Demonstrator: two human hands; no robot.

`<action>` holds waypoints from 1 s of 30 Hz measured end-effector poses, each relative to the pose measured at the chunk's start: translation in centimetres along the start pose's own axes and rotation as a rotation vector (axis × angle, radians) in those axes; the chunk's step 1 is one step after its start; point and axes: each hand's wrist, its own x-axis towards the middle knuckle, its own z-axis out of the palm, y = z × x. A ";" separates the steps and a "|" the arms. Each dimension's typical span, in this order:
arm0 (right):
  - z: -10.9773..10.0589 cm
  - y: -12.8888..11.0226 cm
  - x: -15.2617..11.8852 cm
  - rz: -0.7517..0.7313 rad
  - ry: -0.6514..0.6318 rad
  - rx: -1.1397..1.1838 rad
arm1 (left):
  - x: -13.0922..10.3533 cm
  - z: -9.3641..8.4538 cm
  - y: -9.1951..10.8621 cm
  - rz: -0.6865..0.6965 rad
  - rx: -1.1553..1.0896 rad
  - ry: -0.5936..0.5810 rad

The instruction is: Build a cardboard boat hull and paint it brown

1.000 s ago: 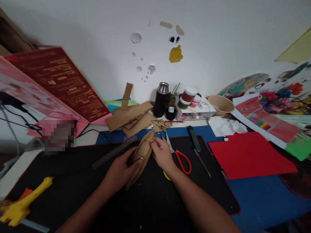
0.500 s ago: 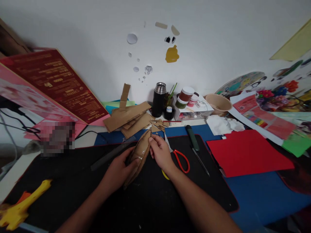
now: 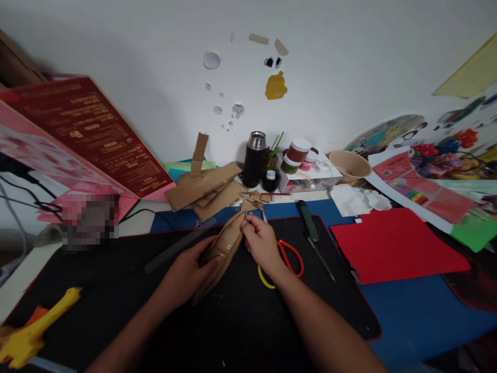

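A leaf-shaped cardboard piece point(image 3: 229, 241) with layered edges and shiny clear patches is held tilted over the black mat point(image 3: 240, 331). My left hand point(image 3: 194, 272) is closed around its lower left side, thumb on the top face. With fingers pinched, my right hand point(image 3: 260, 241) grips the pointed upper end. Scissors point(image 3: 291, 257) with red and yellow handles lie beneath and beside my right hand, their blades partly hidden. Further right lies a dark green craft knife point(image 3: 308, 223) beside a thin pointed metal tool point(image 3: 321, 261).
Cardboard scraps point(image 3: 209, 189) are piled behind the hands, near a black thermos point(image 3: 254, 159) and paint jars point(image 3: 298, 151). A red sheet point(image 3: 399, 246) and crumpled tissue point(image 3: 357, 199) lie right. On the left are a yellow hot glue gun point(image 3: 42, 329) and a standing red box point(image 3: 97, 137).
Both hands stay on the cardboard piece. My right hand and the pointed end have shifted slightly right and the piece has tilted a little, showing more of the yellow scissor handle.
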 end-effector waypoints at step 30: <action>-0.2 -0.8 0.4 0.026 0.116 0.064 | -0.7 -0.9 0.6 -0.063 -0.337 -0.250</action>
